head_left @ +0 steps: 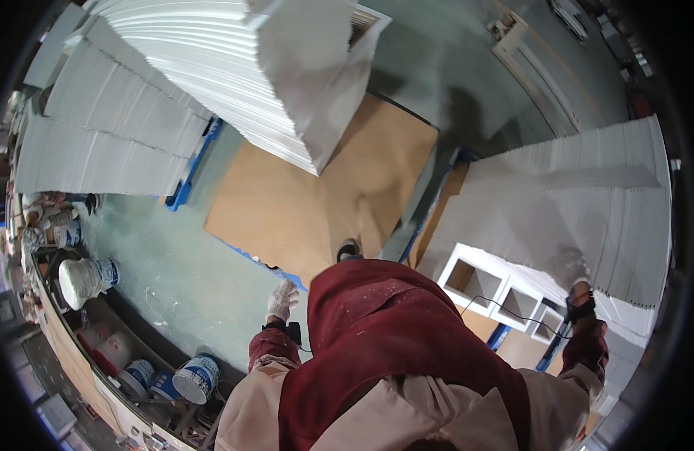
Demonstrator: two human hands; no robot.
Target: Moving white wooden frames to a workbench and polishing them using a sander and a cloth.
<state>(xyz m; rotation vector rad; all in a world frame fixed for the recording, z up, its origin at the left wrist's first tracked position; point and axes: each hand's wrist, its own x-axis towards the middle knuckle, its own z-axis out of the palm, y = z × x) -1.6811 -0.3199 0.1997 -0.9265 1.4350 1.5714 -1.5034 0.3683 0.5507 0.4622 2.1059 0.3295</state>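
Stretching across the middle of the frame, a brown board [287,203] was laid on a grey-green floor [166,255]. Its upper part was covered by a tall stack of white pieces [211,68], set at an angle, while a pale stack [114,113] in the upper left was carried on a blue pallet [187,180]. Along the lower left, a white-and-blue bucket [197,378] and other containers were gathered beside a long curved edge. A dark shoe [348,248] was seen at the board's near side, just above a dark red apron [392,323].

At the right, the grey-white stack of panels [542,195] was reached by the gloved right hand [569,266]. That arm was extended well out to the side, its wrist circled by a dark strap [580,308]. The fingers were blurred against the pale surface, so whether they were spread, pressed together or pinching an edge could not be told. Below and left of that hand, a white frame with rectangular openings [505,281] was crossed by a thin dark cable. The gloved left hand [284,301] was held low, left of the apron, over the floor, its fingers loosely bent and slightly apart.
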